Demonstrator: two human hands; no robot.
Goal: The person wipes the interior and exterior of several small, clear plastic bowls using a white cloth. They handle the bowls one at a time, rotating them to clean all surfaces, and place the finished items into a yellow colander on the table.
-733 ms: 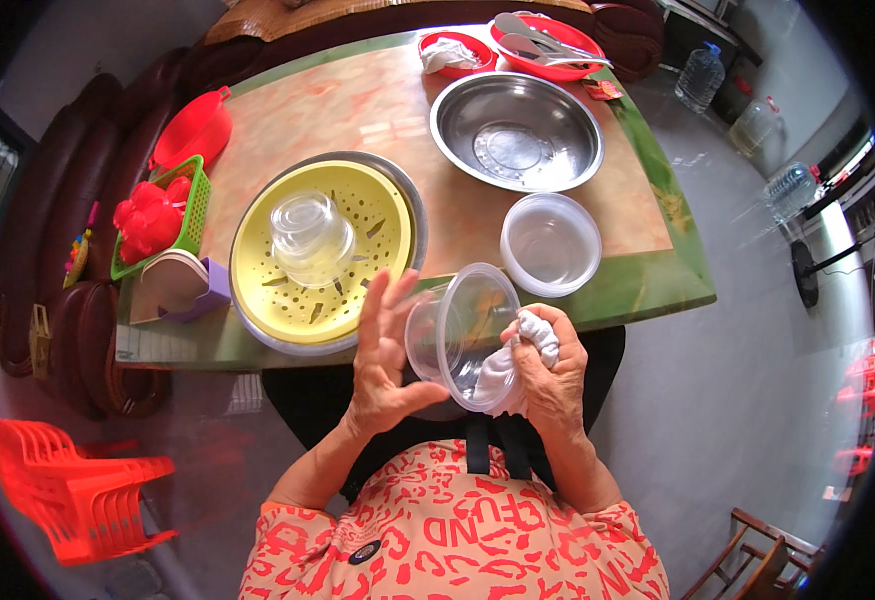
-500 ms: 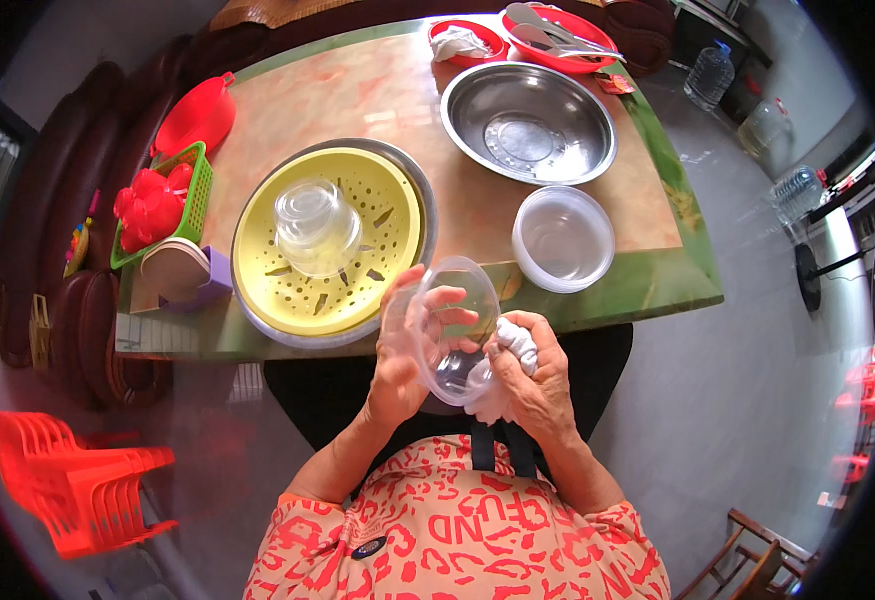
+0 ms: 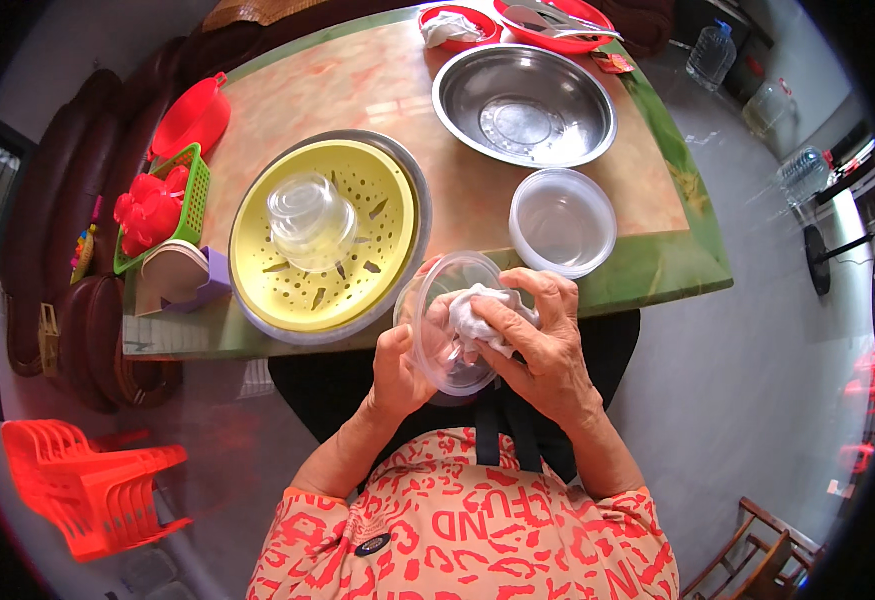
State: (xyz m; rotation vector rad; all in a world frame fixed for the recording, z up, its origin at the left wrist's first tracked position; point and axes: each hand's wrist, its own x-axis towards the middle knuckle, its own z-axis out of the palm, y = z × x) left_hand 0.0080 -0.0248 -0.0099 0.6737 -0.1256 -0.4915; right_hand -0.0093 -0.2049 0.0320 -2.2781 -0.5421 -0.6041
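Observation:
My left hand (image 3: 397,372) is wrapped round the outside of a clear round plastic bowl (image 3: 425,350), tilted with its mouth toward my right. A bunched white cloth (image 3: 479,318) is gripped in my right hand (image 3: 549,345), which presses it at the bowl's mouth and inside. Beyond my left hand, a yellow colander (image 3: 257,235) rests in a steel basin (image 3: 423,215); clear plastic bowls (image 3: 309,222) lie upside down in it. Past my right hand, another clear plastic bowl (image 3: 562,222), perhaps a stack, stands upright by the table's near edge.
A wide steel basin (image 3: 524,105) sits farther back on the table (image 3: 357,95). Behind it are red basins (image 3: 477,45) with a cloth and ladles. Along the left edge stand a red colander (image 3: 192,118), a green basket (image 3: 197,200) of red items and a purple holder (image 3: 215,275).
My right hand has raised the white cloth from beside the bowl into its mouth. The bowl has shifted slightly up, and the view has tilted a little.

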